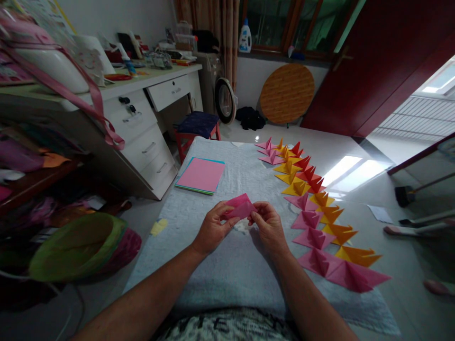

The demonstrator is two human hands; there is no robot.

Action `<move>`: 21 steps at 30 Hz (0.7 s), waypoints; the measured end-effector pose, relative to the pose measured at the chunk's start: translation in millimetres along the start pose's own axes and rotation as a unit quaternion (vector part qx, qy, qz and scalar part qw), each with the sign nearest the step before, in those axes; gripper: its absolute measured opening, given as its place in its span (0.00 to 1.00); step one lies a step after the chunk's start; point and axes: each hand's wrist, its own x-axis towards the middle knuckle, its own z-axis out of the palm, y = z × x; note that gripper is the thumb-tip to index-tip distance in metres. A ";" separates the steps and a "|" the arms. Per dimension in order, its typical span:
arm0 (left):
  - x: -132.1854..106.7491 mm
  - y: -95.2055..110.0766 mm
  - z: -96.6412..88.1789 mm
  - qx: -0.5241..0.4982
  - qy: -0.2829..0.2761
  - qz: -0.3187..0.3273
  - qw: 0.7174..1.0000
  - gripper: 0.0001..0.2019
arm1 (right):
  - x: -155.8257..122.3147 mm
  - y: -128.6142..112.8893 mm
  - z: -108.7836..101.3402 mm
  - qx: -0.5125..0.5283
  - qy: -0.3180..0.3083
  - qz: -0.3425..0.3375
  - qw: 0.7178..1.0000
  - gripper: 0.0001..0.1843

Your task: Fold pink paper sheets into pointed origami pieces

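Note:
A partly folded piece of pink origami paper [240, 206] is held up between both hands, just above the cloth-covered table [227, 170]. Its left end is pinched by the thumb and fingers of my left hand [215, 223]. On the other side, my right hand [267, 221] grips the right corner between thumb and fingertips. To the left beyond my hands lies a stack of square paper [201, 174], pink on top with green and blue edges showing. Rows of folded paper cranes in pink [312, 237], yellow [296, 186] and red [310, 171] stand along the table's right side.
At the left stand a white desk [131, 118] with drawers and a green-rimmed basket [81, 246] on the floor. A stool [197, 124] sits beyond the table's far left corner. A round wooden board [287, 93] leans on the far wall. Another person's feet [435, 286] show at right.

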 end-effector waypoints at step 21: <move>-0.5 1.1 4.3 -0.060 0.069 -0.043 0.995 0.10 | -7.4 6.0 4.3 -0.062 0.062 -0.065 0.994 0.08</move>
